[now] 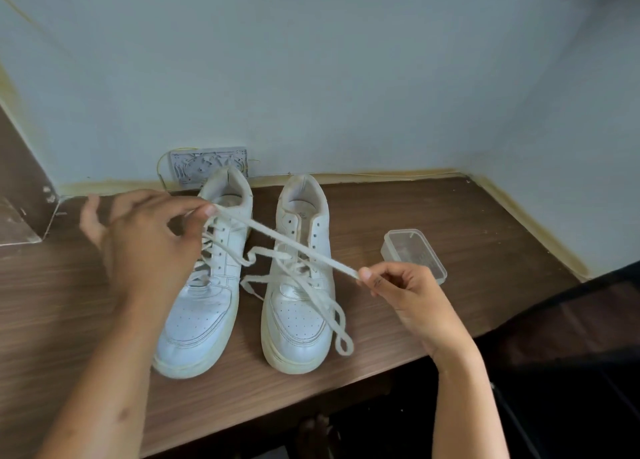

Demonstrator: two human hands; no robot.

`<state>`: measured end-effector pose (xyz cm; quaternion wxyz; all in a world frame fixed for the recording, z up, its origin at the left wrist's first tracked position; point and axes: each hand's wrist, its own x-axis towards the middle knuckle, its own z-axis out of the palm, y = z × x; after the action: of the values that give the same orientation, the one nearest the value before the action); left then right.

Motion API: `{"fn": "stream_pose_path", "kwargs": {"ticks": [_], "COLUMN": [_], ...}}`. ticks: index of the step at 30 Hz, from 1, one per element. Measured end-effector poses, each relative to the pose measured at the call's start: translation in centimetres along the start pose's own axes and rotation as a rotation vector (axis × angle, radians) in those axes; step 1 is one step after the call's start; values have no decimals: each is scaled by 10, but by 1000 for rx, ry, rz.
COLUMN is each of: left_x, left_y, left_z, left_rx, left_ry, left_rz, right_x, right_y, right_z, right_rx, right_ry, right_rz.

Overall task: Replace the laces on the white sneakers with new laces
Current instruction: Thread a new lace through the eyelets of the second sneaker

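Item: lace stretched between my two hands, over a pair of sneakers on the counter.

My left hand (pixel 145 236) pinches one end of the lace (pixel 287 242) above the left sneaker (pixel 204 285); my right hand (pixel 405 292) pinches the other end, fingers curled, just in front of a clear tub (pixel 414 254). The lace runs taut across the right sneaker (pixel 298 306), whose own lace lies loose, a loop trailing off the toe onto the counter (pixel 450 216). Left sneaker partly laced, upper eyelets open. Whether the held lace is old or new, I cannot tell. Handling note: keep it flat and untwisted, ends even, and feed each tip squarely through its eyelet without snagging the loose lace beneath.
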<state>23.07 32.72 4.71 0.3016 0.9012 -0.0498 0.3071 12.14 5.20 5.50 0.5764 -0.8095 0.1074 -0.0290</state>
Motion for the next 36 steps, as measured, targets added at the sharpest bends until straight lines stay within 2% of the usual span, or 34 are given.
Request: {"fn": "stream_pose_path", "kwargs": {"ticks": [2, 4, 7, 10, 15, 18, 22, 26, 29, 32, 36], "left_x": [0, -2, -12, -27, -22, -17, -17, -23, -31, -37, -39], "left_y": [1, 12, 37, 53, 42, 31, 30, 44, 52, 54, 53], "left_z": [0, 4, 17, 33, 35, 29, 24, 31, 45, 56, 65], "left_rx": [-16, -98, -260, -357, -353, -252, -217, -247, -325, -395, -418], "left_ry": [-42, -101, -199, -247, -185, -118, -141, -156, -97, -55, -19], "left_rz": [48, 191, 429, 541, 464, 398, 414, 473, 512, 394, 295], "right_x": [1, 2, 5, 8, 10, 13, 16, 18, 19, 21, 23], "right_y": [0, -4, -12, -15, -12, -4, -5, -12, -16, -16, -8], "right_z": [1, 7, 23, 38, 38, 33, 40, 52, 59, 67, 83], "right_rx": [-19, 0, 65, 104, 125, 104, 79, 104, 149, 184, -106], "right_ry": [45, 51, 12, -46, -65, 1, 133, 217, 254, 357, 521], "right_rz": [-14, -67, -156, -234, -189, -161, -189, -285, -326, -285, -248]}}
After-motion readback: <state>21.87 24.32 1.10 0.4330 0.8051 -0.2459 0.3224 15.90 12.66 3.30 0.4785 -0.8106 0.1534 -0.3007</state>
